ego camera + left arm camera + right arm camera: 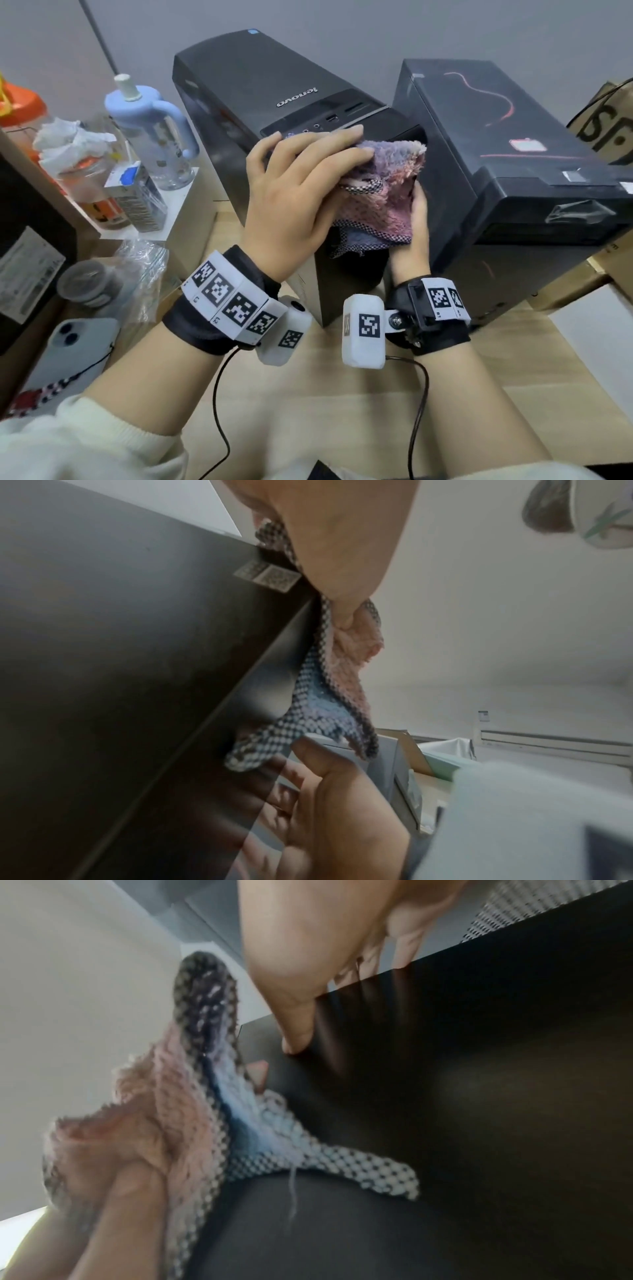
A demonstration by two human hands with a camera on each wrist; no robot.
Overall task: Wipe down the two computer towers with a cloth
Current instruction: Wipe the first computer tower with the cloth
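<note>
Two dark computer towers stand side by side on the table: a Lenovo tower [260,89] on the left and a black tower [496,137] with red lines on the right. A fluffy pink and purple cloth [383,192] drapes over the Lenovo tower's top front corner. My left hand [301,185] lies on the cloth with fingers stretched across the top. In the left wrist view its thumb [346,615] digs into the cloth [329,696]. My right hand [416,219] sits in the gap between the towers, fingers flat on the Lenovo tower's side [479,1096], thumb by the cloth's edge.
A blue handled bottle [150,130], a small carton [137,195], crumpled tissue [68,140] and a lidded cup [89,284] crowd the left. A phone [75,353] lies at the near left. A cardboard box [603,120] stands behind the right tower. The gap between the towers is narrow.
</note>
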